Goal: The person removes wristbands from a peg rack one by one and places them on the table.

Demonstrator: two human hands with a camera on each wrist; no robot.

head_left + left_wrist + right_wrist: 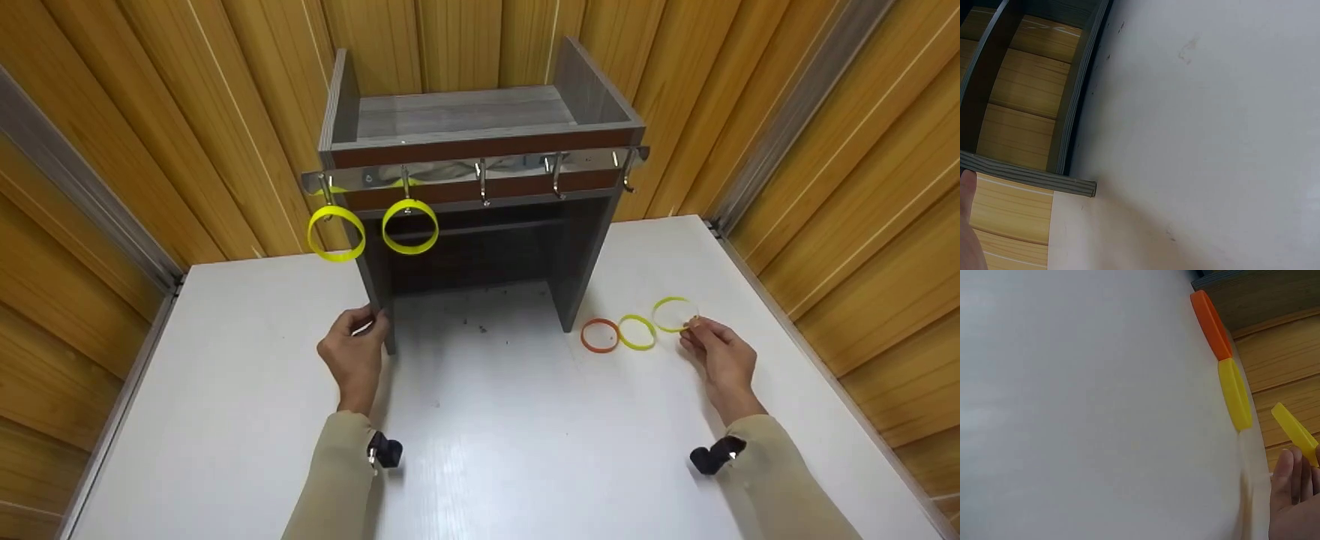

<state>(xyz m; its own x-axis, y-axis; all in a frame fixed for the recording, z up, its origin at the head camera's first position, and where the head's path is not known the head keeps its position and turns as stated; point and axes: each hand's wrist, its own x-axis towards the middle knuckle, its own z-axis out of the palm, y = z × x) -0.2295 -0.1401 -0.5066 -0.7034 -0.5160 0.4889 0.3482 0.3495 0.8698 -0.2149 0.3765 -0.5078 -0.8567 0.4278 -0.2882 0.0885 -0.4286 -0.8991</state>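
**Right now: R hand on a yellow ring, L hand on the rack**

Head view: the right hand (pixel 720 356) pinches the edge of a yellow ring (pixel 673 313) btwn thumb & fingertips; ring looks lifted at that edge, just right of a second yellow ring (pixel 637 332) & an orange ring (pixel 599 335), all three in a row on the white table (pixel 225 390), near the rack's right foot. The left hand (pixel 354 352) grips the front left upright of the grey rack (pixel 480 135), fingers curled round it. Two more yellow rings hang on the rack's leftmost hooks (pixel 336 233) (pixel 409 226); the other hooks along the chrome rail (pixel 480 166) are bare.

Left wrist view: only a sliver of the L hand shows at the lower left edge, next to the rack's grey foot (pixel 1033 179); grip can't be judged from this view. Wood wall behind.

Right wrist view: fingertips (pixel 1291 481) clasp the tilted yellow ring, raised off the table; the other yellow one touches the orange one, both lying flat.
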